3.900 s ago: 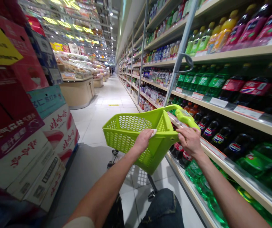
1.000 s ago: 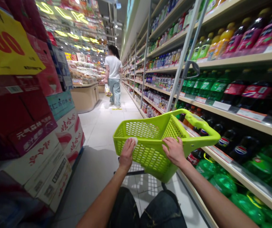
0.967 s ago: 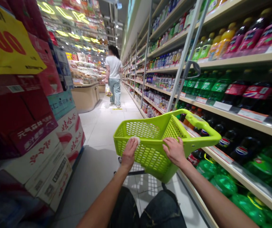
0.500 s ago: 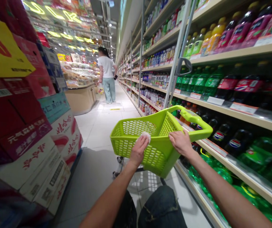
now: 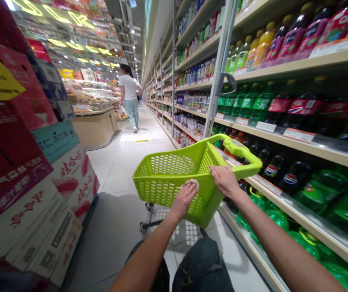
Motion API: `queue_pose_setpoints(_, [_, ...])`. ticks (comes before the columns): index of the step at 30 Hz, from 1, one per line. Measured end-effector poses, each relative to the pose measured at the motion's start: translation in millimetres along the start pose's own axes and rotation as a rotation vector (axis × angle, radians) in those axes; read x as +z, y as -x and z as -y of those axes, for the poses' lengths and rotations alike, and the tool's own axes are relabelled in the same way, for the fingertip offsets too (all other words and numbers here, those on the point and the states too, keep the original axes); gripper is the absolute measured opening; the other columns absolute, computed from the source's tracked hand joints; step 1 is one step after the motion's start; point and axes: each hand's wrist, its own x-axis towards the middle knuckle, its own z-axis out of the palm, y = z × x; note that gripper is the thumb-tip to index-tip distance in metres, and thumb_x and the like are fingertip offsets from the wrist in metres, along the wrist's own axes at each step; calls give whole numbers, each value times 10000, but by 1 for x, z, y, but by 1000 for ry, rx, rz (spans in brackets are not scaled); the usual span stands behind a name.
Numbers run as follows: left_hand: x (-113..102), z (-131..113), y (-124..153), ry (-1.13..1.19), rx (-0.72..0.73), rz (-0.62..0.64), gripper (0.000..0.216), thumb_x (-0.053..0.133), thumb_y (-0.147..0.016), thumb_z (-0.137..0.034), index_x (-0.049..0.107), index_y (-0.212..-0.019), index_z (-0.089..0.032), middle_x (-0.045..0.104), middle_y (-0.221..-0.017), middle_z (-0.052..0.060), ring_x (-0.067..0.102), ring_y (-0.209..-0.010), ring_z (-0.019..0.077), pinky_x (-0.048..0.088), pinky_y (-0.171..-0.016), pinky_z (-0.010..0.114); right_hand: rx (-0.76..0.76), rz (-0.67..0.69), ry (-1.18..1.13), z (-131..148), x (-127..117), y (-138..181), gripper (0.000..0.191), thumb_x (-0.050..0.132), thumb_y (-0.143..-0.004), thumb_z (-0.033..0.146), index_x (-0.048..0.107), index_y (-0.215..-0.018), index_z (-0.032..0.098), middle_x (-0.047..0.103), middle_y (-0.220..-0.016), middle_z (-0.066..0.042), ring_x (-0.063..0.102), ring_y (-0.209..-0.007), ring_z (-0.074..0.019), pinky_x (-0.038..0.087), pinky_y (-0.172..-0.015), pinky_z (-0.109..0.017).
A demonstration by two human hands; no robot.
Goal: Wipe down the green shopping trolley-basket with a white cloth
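A lime-green shopping cart with a perforated basket stands before my knees, its handle end toward the shelves at right. My left hand presses a crumpled white cloth to the outside of the basket's near wall, just below the rim. The fingers lie over the cloth, which is partly hidden under them. Closed over the rim near the handle end, my right hand grips the cart. Inside, the basket looks bare where its far wall shows.
Shelves of drink bottles line the right side close to the cart. Stacked drink cartons rise on the left. Farther along the tiled aisle, a person with a bag is beside a rounded display counter.
My left hand has slid the cloth down and toward the handle end along the basket wall. My right hand keeps its hold. The person in the aisle has stepped farther off.
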Motion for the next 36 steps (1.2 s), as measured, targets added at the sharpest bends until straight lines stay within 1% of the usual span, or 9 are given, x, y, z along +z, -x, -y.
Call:
queue_pose_setpoints(3, [11,-5,18,20,50,89,353,340,-872,-144,485,-1192,-177,576,-1170,104,404,-1210,179,444,-944,388,8,11,1,-1,-1,-3,396,238,-902,291,622,-939,203,676,-963,-26,601,-879,-155,361,-755,-278])
queue_pose_setpoints(5, [6,-11,12,33,86,34,359,337,-874,-144,467,-1207,-171,557,-1195,106,371,-1232,178,429,-961,391,6,36,11,-6,-5,-6,409,224,-903,288,621,-961,205,674,-971,-20,604,-884,-151,383,-747,-266])
queue_pose_setpoints(9, [-13,-25,-43,39,126,-195,369,318,-874,-110,452,-1215,-160,520,-1241,99,286,-1278,176,371,-1012,410,107,57,119,-23,-18,-14,441,206,-903,303,624,-990,197,674,-965,-38,614,-872,-174,410,-711,-267])
queue_pose_setpoints(12, [-5,-32,-68,23,157,-215,334,328,-881,-138,490,-1173,-153,538,-1222,90,313,-1265,179,381,-1010,397,202,80,213,-33,-25,-16,466,202,-902,334,639,-981,193,685,-917,-59,626,-832,-208,413,-675,-289])
queue_pose_setpoints(16, [22,-32,-40,-10,215,-67,307,314,-893,-180,544,-1093,-138,615,-1107,79,451,-1170,163,448,-951,341,146,99,217,-34,-26,-11,444,218,-901,332,636,-998,218,688,-912,-42,627,-828,-194,411,-668,-275])
queue_pose_setpoints(19, [21,-33,-22,-5,266,-61,305,311,-894,-188,553,-1068,-124,634,-1071,78,465,-1156,163,466,-930,333,84,83,186,-29,-26,-7,439,224,-898,316,644,-967,211,692,-894,-37,628,-816,-182,409,-688,-271])
queue_pose_setpoints(26, [1,-52,-78,-2,260,-98,322,319,-891,-160,498,-1156,-122,538,-1224,82,327,-1258,171,355,-1030,358,137,-35,-61,-27,-29,-4,474,184,-901,348,582,-1099,184,685,-925,-45,623,-870,-185,440,-728,-278])
queue_pose_setpoints(32, [20,-47,-34,-33,357,126,288,331,-896,-207,567,-1049,-143,594,-1151,57,444,-1175,149,408,-980,317,146,-45,-132,-30,-31,-4,485,197,-890,382,553,-1143,171,676,-959,-50,619,-903,-194,461,-772,-302])
queue_pose_setpoints(36, [-2,-39,-38,-31,339,26,311,312,-899,-186,531,-1114,-136,568,-1188,63,375,-1229,160,387,-1003,342,142,-41,-109,-29,-29,-2,488,187,-892,371,563,-1129,169,672,-974,-53,625,-889,-193,460,-776,-308])
